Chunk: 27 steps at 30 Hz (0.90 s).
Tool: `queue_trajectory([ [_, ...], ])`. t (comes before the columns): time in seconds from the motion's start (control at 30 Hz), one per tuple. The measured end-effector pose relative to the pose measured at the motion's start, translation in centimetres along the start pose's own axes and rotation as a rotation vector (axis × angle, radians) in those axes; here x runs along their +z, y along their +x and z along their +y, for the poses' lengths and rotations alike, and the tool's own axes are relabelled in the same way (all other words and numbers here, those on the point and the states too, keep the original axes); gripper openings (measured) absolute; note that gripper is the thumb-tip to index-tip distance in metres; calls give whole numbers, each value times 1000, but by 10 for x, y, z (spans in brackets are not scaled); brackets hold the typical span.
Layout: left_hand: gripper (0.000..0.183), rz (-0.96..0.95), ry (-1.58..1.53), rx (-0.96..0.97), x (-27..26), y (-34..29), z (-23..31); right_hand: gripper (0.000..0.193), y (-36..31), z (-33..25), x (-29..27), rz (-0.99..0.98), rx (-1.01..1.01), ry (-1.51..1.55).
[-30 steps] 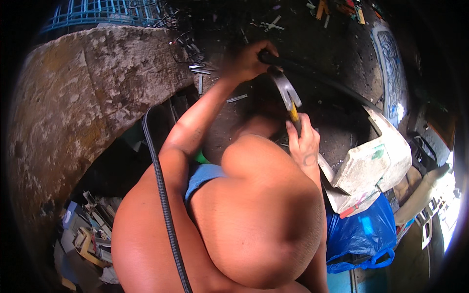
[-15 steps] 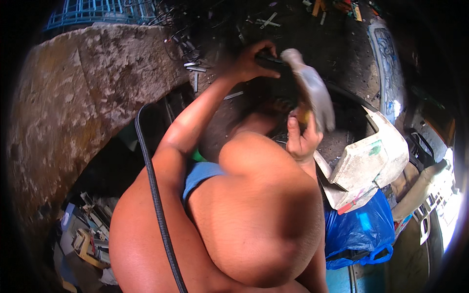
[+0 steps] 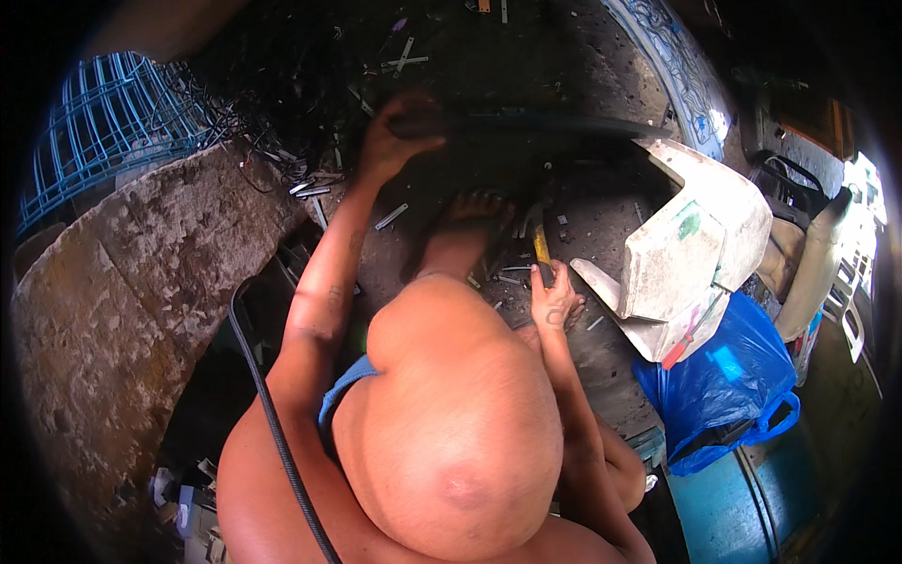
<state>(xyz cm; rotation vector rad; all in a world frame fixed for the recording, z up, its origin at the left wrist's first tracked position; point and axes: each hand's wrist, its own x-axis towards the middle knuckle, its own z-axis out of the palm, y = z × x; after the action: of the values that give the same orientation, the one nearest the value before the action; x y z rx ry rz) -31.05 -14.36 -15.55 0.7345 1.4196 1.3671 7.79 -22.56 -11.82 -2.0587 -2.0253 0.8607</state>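
My left hand [image 3: 399, 141] is up at the far left-centre, in shadow and slightly blurred. Its fingers close on the near end of a long dark strip [image 3: 536, 122], which stretches rightward toward the white panel. Lower and to the right, my right hand [image 3: 554, 299] grips a hammer by its yellow handle [image 3: 541, 246]. The hammer's dark head points away from me, low over the littered ground. Between the hands is my bare foot [image 3: 479, 209], while my raised knee fills the middle of the view.
A broken white plastic panel [image 3: 691, 235] stands right of my right hand, with a blue plastic bag [image 3: 728, 376] beside it. A rough stone-like slab [image 3: 141, 301] lies left, near a blue wire rack [image 3: 113, 132]. Metal scraps [image 3: 391, 216] litter the dark ground.
The hammer, raised large and blurred before, has come down beside my foot with my right hand. More of the dark strip shows to the right. The whole view has shifted.
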Motion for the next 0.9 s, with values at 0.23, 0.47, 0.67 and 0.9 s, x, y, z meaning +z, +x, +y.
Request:
queue_trajectory([
  [0.23,42,276,48,-108,3,10,0,41,-2,24,4,-82,11,-52],
  [0.47,42,430,11,-225,-14,1,-8,40,5,-2,-6,-115,-24,-163],
  [0.67,48,329,-268,-206,-80,-17,19,30,30,-117,-73,-71,-451,253],
  [0.9,59,298,-458,-290,-60,-29,87,37,114,-171,-228,351,-552,210],
])
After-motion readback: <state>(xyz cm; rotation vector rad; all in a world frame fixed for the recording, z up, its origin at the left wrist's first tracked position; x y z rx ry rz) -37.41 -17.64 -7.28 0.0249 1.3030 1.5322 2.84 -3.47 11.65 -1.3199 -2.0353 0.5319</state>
